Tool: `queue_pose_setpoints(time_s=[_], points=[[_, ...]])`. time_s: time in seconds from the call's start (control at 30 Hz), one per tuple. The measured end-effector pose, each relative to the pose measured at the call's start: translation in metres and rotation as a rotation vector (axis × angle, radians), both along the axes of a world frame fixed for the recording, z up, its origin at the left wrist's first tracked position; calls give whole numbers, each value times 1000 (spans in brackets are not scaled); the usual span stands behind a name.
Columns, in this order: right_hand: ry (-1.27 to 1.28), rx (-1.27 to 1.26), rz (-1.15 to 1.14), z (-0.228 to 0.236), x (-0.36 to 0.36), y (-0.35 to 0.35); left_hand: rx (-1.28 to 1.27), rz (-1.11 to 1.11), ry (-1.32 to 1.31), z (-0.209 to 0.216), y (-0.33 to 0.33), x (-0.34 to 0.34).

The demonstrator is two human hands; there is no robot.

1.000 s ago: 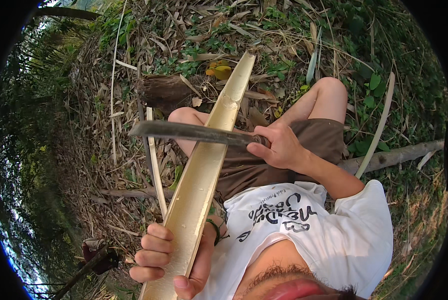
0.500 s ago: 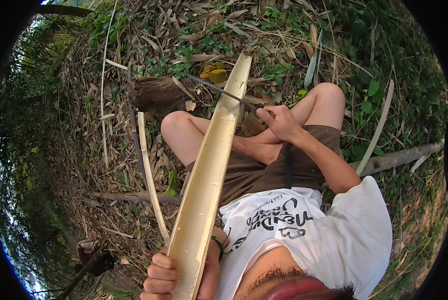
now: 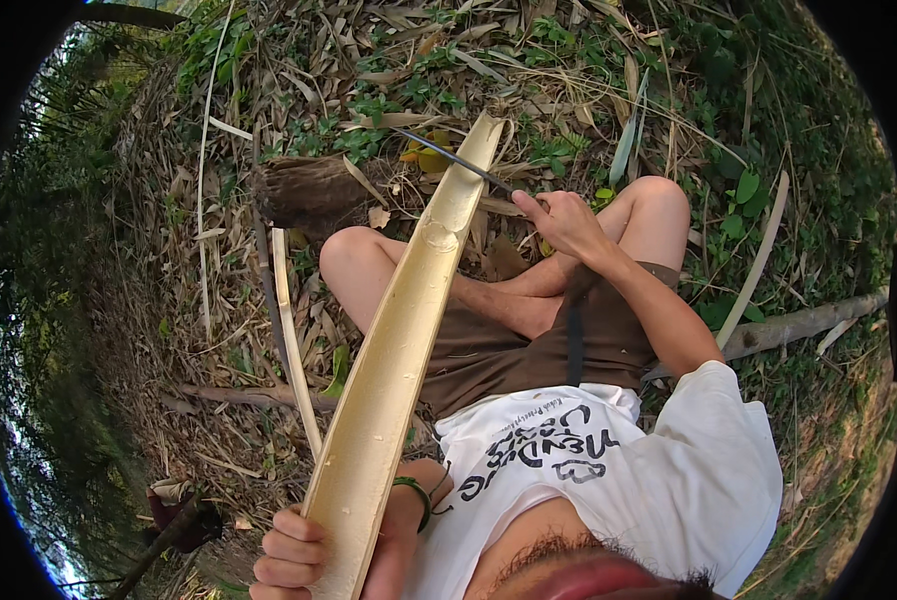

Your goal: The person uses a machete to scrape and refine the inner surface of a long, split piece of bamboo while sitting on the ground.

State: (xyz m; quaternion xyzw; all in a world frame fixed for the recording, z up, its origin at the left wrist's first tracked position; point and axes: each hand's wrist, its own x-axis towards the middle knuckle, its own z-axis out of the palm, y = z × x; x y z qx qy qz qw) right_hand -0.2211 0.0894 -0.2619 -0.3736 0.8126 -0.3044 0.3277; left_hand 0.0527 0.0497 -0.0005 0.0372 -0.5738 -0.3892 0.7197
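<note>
A long split half of bamboo [image 3: 399, 330], pale and hollow side up, slopes from my chest out past my crossed legs. My left hand [image 3: 314, 555] is wrapped round its near end, fingers on the left side and thumb side on the right. My right hand [image 3: 566, 225] is closed on the handle of a long, thin dark-bladed knife [image 3: 456, 160]; the handle is mostly hidden in the fist. The blade lies across the bamboo close to its narrow far end, seen nearly edge-on. Below the blade, a node ridge [image 3: 440, 237] shows inside the bamboo.
A brown log [image 3: 314, 192] lies beyond my left knee. Pale bamboo strips [image 3: 294, 340] rest on the ground at left, and another strip [image 3: 759, 255] at right near a grey branch [image 3: 809, 322]. Dry leaves and green plants cover the slope.
My right hand and the knife have moved slightly up along the bamboo toward its far end. The near end, with my left hand, has shifted left and a little toward me.
</note>
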Motion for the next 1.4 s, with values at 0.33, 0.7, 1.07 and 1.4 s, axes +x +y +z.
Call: queue_pose_setpoints(time_s=[0.33, 0.7, 1.07, 1.4], points=[[-40, -21, -86, -32, -8, -21, 107, 225, 35, 13, -21, 1], [1, -107, 139, 6, -3, -43, 161, 141, 71, 20, -44, 5], [-35, 16, 97, -66, -45, -81, 207, 115, 71, 27, -73, 20], [111, 280, -194, -137, -96, -100, 213, 169, 78, 31, -84, 13]])
